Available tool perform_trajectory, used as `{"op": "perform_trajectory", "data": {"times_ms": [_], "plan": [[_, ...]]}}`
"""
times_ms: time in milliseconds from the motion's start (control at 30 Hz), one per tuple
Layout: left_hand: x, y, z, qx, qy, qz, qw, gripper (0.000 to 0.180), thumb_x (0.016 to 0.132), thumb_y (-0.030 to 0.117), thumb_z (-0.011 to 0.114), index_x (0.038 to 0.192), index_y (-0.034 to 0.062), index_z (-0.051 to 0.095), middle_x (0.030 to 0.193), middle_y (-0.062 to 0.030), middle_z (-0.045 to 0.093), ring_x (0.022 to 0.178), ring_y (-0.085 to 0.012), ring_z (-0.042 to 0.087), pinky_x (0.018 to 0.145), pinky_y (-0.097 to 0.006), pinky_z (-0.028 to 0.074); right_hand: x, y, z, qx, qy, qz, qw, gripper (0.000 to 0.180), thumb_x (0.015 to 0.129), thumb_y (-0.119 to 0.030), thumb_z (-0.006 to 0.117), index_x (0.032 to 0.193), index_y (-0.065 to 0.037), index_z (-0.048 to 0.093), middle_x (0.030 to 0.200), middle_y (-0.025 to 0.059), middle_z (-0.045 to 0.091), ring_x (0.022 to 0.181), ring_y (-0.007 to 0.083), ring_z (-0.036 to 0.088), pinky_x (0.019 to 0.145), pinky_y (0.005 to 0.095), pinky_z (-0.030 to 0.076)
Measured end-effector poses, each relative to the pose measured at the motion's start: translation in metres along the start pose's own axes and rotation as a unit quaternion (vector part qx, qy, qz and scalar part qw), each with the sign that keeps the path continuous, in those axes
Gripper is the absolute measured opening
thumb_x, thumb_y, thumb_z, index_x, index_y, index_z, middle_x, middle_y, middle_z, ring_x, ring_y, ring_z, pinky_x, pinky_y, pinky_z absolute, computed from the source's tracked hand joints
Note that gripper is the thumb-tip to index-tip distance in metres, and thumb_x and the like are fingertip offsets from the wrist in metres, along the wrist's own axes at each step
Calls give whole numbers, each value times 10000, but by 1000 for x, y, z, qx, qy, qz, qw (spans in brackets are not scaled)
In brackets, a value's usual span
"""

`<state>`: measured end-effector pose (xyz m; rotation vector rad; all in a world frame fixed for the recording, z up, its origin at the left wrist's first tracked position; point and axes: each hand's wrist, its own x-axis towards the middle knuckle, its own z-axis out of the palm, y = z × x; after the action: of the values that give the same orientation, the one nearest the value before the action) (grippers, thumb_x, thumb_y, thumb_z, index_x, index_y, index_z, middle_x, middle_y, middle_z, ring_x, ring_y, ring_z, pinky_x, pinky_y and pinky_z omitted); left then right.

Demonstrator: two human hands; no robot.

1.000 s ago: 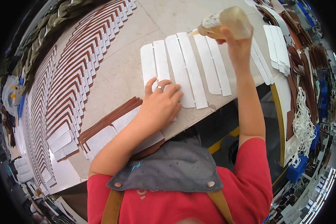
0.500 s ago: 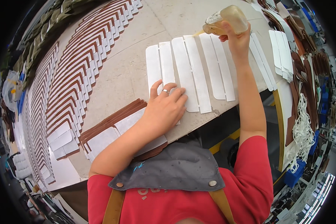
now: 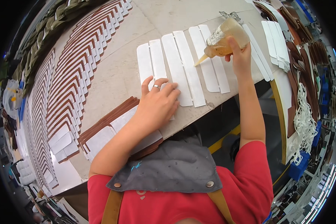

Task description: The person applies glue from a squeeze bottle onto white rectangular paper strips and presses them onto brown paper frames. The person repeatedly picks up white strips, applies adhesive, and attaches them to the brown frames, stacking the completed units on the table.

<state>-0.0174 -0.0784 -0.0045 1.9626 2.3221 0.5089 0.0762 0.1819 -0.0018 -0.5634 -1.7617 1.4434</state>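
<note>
My right hand (image 3: 240,56) is wrapped round a translucent squeeze bottle (image 3: 227,37) with yellowish liquid inside. The bottle is tilted, and its narrow yellow nozzle (image 3: 201,61) points down at the right edge of the middle white slotted strip (image 3: 188,61). Whether the tip touches it, I cannot tell. My left hand (image 3: 158,102), a ring on one finger, lies with fingers spread over the near end of the left white strip (image 3: 145,61). Another white slotted strip (image 3: 214,76) lies to the right, partly behind the bottle.
Long overlapping rows of brown-and-white pieces (image 3: 76,61) cover the table's left side. Beside my left forearm sits a stack of brown pieces with white faces (image 3: 100,138). More white strips (image 3: 274,41) lie at the right, near a hanging bundle of white cords (image 3: 304,119).
The bottle in my right hand has moved toward me, its nozzle coming from the far end of the middle strip to about halfway along it. My left hand stays on the left strip.
</note>
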Motion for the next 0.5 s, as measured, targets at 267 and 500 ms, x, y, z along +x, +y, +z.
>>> {"op": "perform_trajectory", "data": {"times_ms": [267, 500], "plan": [[1, 2, -3, 8, -7, 3, 1000, 235, 775, 159, 630, 999, 91, 609, 1124, -16, 575, 1130, -229, 494, 1047, -461, 200, -45, -12, -21, 37, -30, 45, 998, 437, 790, -278, 723, 1075, -43, 490, 771, 26, 565, 460, 44, 470, 364, 167, 369], [2, 4, -6, 8, -12, 4, 1000, 249, 781, 154, 622, 1019, 86, 598, 1124, -27, 576, 1139, -236, 483, 1043, -464, 200, -72, -19, -32, 52, -50, 72, 995, 476, 797, -337, 704, 1111, -49, 491, 811, 28, 574, 526, 49, 515, 365, 171, 375]]}}
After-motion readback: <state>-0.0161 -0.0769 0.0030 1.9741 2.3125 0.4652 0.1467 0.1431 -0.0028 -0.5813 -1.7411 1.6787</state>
